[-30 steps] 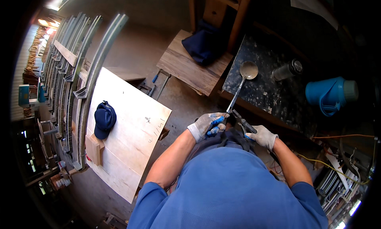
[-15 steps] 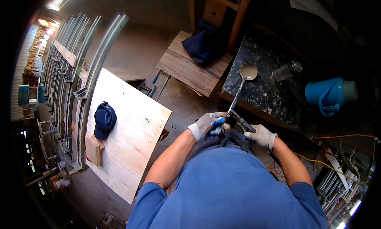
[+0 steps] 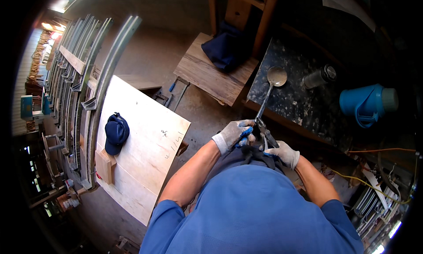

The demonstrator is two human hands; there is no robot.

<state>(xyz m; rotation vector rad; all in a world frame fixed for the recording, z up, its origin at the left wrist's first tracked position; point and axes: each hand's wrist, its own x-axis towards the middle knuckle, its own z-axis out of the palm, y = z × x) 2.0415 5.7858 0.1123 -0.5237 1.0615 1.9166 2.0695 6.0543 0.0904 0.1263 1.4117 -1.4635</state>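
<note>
Two closed grips here: your left hand (image 3: 233,135) on the ladle (image 3: 267,95), its bowl (image 3: 276,76) over the bench (image 3: 293,104); your right hand (image 3: 286,154) round pliers (image 3: 267,135) near its handle. Work looks under way, unfinished.

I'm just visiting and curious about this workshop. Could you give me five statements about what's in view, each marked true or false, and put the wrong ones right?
1. The left hand and the right hand are both gloved. True.
2. The right hand holds a screwdriver. False: it holds a pliers-like tool.
3. The left hand is at the near end of the handle of a ladle. True.
4. The dark blue cap lies on the chair. False: the cap lies on the pale board.
5. The blue jug is to the right of the lidded jar. True.
</note>
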